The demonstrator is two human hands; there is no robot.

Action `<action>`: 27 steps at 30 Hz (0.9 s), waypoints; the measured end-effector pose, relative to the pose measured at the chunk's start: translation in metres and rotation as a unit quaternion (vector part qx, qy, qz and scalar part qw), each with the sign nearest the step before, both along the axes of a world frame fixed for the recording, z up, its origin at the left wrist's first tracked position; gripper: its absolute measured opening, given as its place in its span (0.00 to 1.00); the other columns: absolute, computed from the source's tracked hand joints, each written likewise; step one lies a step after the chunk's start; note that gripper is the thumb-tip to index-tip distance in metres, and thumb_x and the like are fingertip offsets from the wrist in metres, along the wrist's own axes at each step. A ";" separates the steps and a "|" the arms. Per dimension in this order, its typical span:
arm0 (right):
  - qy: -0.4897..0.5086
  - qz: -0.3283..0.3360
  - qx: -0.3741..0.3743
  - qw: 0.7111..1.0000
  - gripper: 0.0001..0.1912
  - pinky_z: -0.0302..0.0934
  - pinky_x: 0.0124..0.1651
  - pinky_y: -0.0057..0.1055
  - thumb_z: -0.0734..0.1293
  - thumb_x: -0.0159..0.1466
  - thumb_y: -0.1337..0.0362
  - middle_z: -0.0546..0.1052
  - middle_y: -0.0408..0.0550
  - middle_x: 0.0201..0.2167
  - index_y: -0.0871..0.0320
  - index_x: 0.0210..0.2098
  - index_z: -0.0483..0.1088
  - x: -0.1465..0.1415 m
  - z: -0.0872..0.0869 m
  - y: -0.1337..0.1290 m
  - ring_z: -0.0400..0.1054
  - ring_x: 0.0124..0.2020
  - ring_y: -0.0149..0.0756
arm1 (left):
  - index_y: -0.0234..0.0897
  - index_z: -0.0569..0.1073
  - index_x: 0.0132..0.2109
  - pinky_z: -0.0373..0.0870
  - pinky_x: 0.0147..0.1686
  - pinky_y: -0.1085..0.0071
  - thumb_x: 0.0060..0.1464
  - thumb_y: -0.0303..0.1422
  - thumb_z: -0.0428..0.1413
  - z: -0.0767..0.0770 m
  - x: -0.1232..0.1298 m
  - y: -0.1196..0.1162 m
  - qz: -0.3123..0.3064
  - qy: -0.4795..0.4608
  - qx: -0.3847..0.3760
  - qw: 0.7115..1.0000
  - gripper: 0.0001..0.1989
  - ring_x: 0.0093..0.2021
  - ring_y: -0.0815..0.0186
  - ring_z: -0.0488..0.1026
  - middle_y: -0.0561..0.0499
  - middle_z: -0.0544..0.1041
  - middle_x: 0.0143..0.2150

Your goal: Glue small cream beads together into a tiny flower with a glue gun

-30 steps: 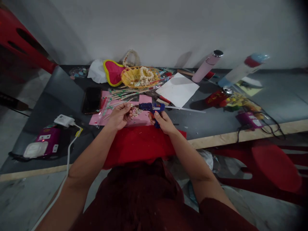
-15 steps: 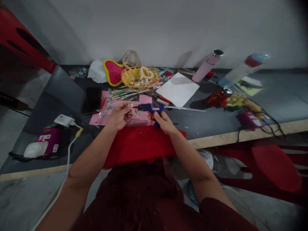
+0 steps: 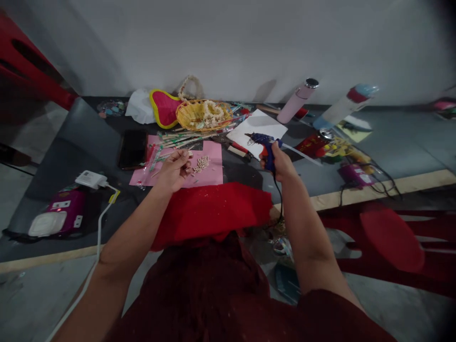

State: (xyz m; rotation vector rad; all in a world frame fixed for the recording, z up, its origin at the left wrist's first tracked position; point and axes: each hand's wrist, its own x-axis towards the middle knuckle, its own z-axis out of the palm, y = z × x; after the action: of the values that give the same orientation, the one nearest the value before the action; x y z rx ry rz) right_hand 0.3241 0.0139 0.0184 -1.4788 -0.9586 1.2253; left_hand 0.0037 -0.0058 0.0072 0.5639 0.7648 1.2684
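My right hand grips a blue hot glue gun by its handle, over the front corner of the white paper sheet. A clear glue stick juts from the gun's back, and its nozzle points left. My left hand is closed in a pinch on a small pale piece, too small to name for certain. Just right of that hand, a pile of small beige pieces lies on pink paper. Thin sticks with green bits lie behind.
A yellow wicker basket holds a beige beaded loop. Behind stand a pink flask and a bottle. A phone, a purple power strip and pliers lie on the table. Red cloth covers my lap.
My right hand has carried the glue gun right and away from my left hand, its nozzle leaving the pinched piece. My left hand stays nearly in place. The bead pile is now uncovered.
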 end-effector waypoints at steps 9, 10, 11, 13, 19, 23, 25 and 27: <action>-0.436 0.019 -0.131 0.890 0.32 0.63 0.30 0.34 0.53 0.62 0.41 0.74 0.58 0.24 0.65 0.28 0.69 0.039 -0.003 0.039 0.70 0.26 0.38 | 0.35 0.69 0.29 0.61 0.20 0.80 0.43 0.30 0.64 -0.001 0.000 0.000 -0.004 -0.003 0.009 1.000 0.10 0.22 0.79 0.64 0.55 0.72 0.30; -0.502 0.022 -0.135 0.854 0.31 0.63 0.35 0.37 0.55 0.62 0.42 0.74 0.61 0.26 0.66 0.28 0.70 0.040 0.001 0.040 0.71 0.32 0.42 | 0.35 0.69 0.29 0.61 0.20 0.80 0.44 0.30 0.64 0.000 0.000 0.000 -0.003 -0.004 0.008 1.000 0.10 0.22 0.78 0.64 0.55 0.72 0.30; -0.551 0.021 -0.133 0.823 0.29 0.62 0.40 0.40 0.57 0.62 0.44 0.75 0.64 0.30 0.66 0.29 0.71 0.040 0.005 0.040 0.71 0.37 0.46 | 0.35 0.69 0.29 0.60 0.20 0.80 0.44 0.29 0.64 0.000 0.000 -0.001 -0.002 -0.004 0.006 1.000 0.09 0.22 0.78 0.63 0.55 0.72 0.30; -0.600 0.014 -0.088 0.795 0.22 0.60 0.45 0.44 0.61 0.61 0.49 0.75 0.64 0.37 0.65 0.33 0.72 0.031 0.016 0.037 0.69 0.43 0.49 | 0.35 0.69 0.28 0.60 0.20 0.80 0.44 0.29 0.63 0.002 0.001 -0.001 -0.001 -0.002 0.001 1.000 0.09 0.22 0.78 0.63 0.55 0.72 0.29; -0.373 0.177 0.252 0.875 0.16 0.63 0.40 0.33 0.65 0.59 0.61 0.73 0.51 0.45 0.57 0.47 0.68 -0.070 0.028 0.007 0.67 0.33 0.32 | 0.35 0.69 0.28 0.60 0.20 0.80 0.45 0.29 0.63 0.005 0.003 -0.005 -0.017 0.013 0.008 1.000 0.08 0.22 0.78 0.63 0.55 0.71 0.29; -0.198 0.307 0.243 0.899 0.29 0.62 0.34 0.30 0.69 0.54 0.60 0.70 0.50 0.51 0.53 0.54 0.62 -0.139 0.005 -0.005 0.65 0.28 0.26 | 0.35 0.70 0.30 0.61 0.21 0.80 0.45 0.29 0.62 0.006 0.003 -0.006 -0.021 0.024 0.004 0.999 0.08 0.22 0.78 0.64 0.55 0.72 0.29; -0.159 0.316 0.231 0.906 0.23 0.61 0.33 0.28 0.68 0.55 0.61 0.74 0.48 0.42 0.56 0.50 0.65 -0.152 -0.006 -0.003 0.64 0.27 0.27 | 0.35 0.70 0.30 0.59 0.20 0.81 0.44 0.28 0.62 0.007 0.004 -0.007 -0.034 0.022 0.009 0.999 0.07 0.22 0.78 0.63 0.55 0.71 0.29; -0.152 0.301 0.222 0.915 0.13 0.59 0.31 0.27 0.64 0.58 0.60 0.74 0.44 0.31 0.58 0.41 0.70 -0.151 -0.012 0.000 0.63 0.26 0.27 | 0.34 0.70 0.29 0.57 0.19 0.81 0.45 0.28 0.62 0.007 0.005 -0.008 -0.046 0.016 0.019 0.999 0.07 0.22 0.78 0.63 0.54 0.71 0.27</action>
State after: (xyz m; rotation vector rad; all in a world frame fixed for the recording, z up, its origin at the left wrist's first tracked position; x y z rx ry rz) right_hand 0.1729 0.0142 0.0064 -1.0464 -1.8704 1.0909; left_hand 0.0085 -0.0134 0.0145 0.6444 0.7351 1.1925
